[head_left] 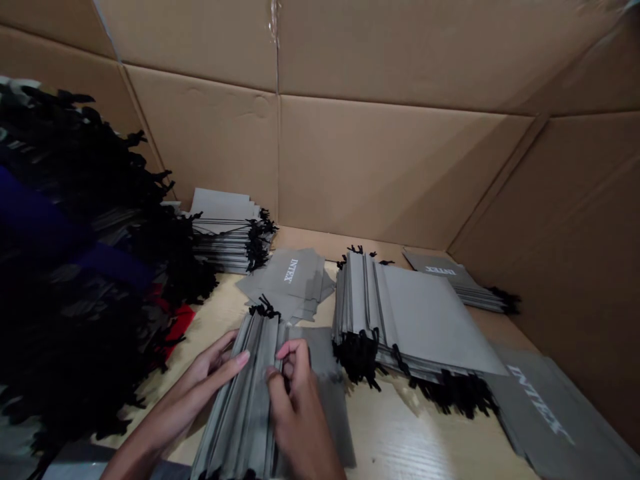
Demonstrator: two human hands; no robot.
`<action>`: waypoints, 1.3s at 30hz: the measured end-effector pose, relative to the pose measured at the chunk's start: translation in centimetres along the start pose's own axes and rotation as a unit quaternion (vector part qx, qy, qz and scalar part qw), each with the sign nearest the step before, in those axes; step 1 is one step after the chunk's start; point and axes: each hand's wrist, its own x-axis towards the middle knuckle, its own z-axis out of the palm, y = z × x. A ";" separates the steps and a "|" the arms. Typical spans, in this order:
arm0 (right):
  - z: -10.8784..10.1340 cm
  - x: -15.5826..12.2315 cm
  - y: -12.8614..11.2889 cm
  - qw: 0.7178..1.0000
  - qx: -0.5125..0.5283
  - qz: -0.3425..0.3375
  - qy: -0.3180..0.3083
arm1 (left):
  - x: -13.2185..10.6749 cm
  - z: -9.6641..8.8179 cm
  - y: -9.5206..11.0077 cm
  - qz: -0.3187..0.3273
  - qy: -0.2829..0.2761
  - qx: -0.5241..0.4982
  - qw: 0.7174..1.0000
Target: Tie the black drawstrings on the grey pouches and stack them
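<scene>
A thick bundle of grey drawstring pouches stands on edge at the bottom centre, with black cord knots at its far end and more at its near end. My left hand is wrapped round the bundle's left side, thumb lying along the top edges. On the right side, the curled fingers of my right hand pinch at the edge of the pouches. Partly under that hand, a flat grey pouch lies to the right. How many pouches each hand grips is hidden.
A large heap of black-corded pouches rises at the left. Stacks of grey pouches stand at the back left and right of centre. INTEX-printed pouches lie behind the bundle and at the right. Cardboard walls enclose the pale table.
</scene>
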 end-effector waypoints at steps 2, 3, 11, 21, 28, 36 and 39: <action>0.0 0.2 0.1 1.000 0.027 -0.010 -0.001 | -0.2 0.3 0.2 0.010 -0.011 -0.013 1.000; 0.0 0.3 0.1 0.999 0.030 -0.017 -0.005 | -0.2 0.2 0.1 0.014 -0.006 -0.016 1.000; -0.3 0.6 -1.0 1.000 -0.007 -0.009 0.019 | 1.3 -2.4 -1.9 -0.029 -0.025 -0.048 0.998; 0.0 0.3 -0.8 0.998 -0.039 -0.045 0.019 | 0.3 -0.6 -1.3 0.036 0.007 0.013 0.999; -0.2 0.1 -0.7 1.000 0.023 -0.006 -0.017 | 0.8 -1.3 -1.2 -0.033 -0.010 -0.050 0.998; -0.3 0.3 -1.2 1.000 -0.004 -0.010 0.012 | 0.8 -1.5 -1.3 -0.019 -0.013 -0.029 0.999; -0.2 0.3 -1.2 0.999 -0.010 -0.036 0.010 | 0.7 -0.8 -1.2 0.037 0.015 0.004 0.999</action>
